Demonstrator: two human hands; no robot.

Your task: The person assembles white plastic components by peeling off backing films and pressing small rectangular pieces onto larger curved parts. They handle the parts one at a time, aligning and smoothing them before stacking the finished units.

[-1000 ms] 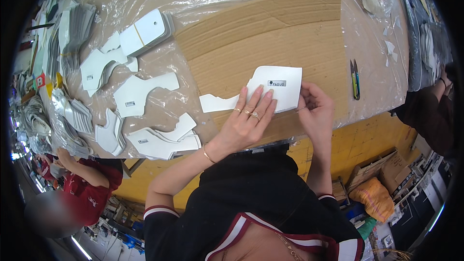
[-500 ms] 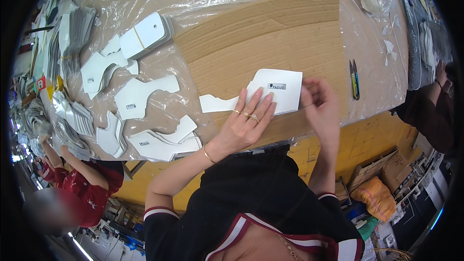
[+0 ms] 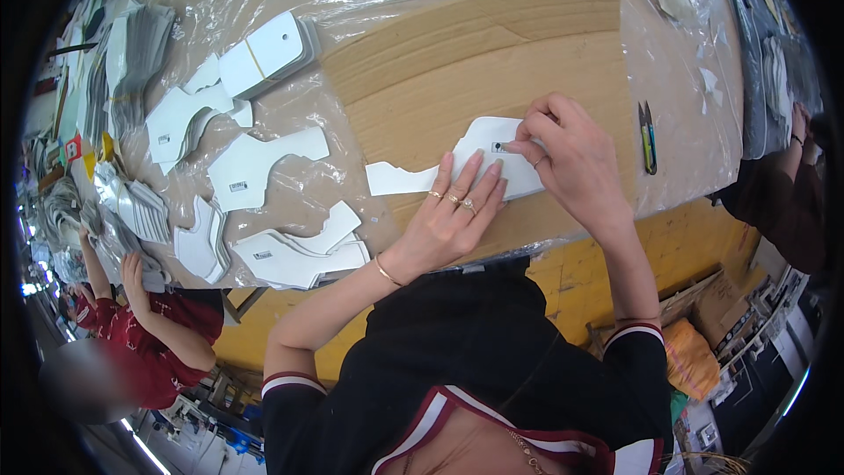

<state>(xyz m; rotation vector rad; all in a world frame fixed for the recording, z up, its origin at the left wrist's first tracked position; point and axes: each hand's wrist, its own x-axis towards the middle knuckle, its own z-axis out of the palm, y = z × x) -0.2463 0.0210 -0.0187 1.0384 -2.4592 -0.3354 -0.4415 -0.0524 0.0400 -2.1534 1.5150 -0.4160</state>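
A white cut shoe-upper piece [image 3: 404,179] lies on a brown cardboard sheet [image 3: 466,62]. My left hand [image 3: 453,222] rests flat on its lower middle, fingers stretched out and rings on them. Over the wide right end, my right hand [image 3: 570,154] is closed in a pinch at a small printed label [image 3: 498,148]. The fingers cover part of that label, and whatever is between them is too small to make out.
Printed white pieces [image 3: 264,167] and a banded stack of white cards [image 3: 268,57] lie to the left on the plastic-covered table. Thread snips [image 3: 649,138] lie right of the cardboard. A co-worker in red [image 3: 158,339] is at far left; another person's arm [image 3: 796,136] shows at right.
My right hand has moved left from beside the piece's right edge to over its label, fingers now pinched. My left hand still lies flat on the piece.
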